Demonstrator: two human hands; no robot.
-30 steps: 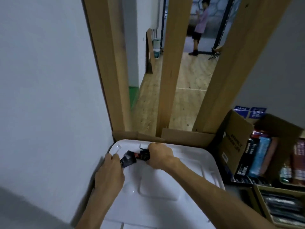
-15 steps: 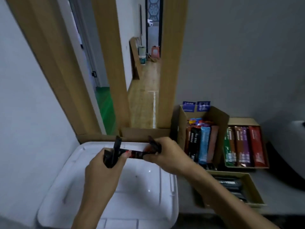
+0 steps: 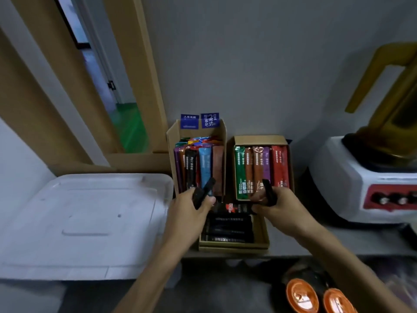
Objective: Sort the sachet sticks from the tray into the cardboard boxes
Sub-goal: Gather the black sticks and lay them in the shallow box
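Note:
Both hands hold a bundle of black sachet sticks (image 3: 232, 208) level, just above the near cardboard box (image 3: 261, 239), which has several black sticks lying in it. My left hand (image 3: 191, 212) grips the bundle's left end, my right hand (image 3: 274, 205) its right end; stick ends poke up past both hands. Behind stand a tall cardboard box (image 3: 172, 141) packed with multicoloured sticks and a lower box (image 3: 258, 139) with green, brown, purple and red sticks. The white tray (image 3: 85, 222) lies to the left with nothing visible in it.
A white blender base with a red panel (image 3: 370, 179) and a yellow jug stands at the right. Two orange-lidded cups (image 3: 316, 297) sit at the bottom right. Wooden door posts (image 3: 133, 71) and a grey wall rise behind the boxes.
Both hands have carried the black sticks from above the white tray rightward to above the near cardboard box. My view has swung right, bringing the blender into sight.

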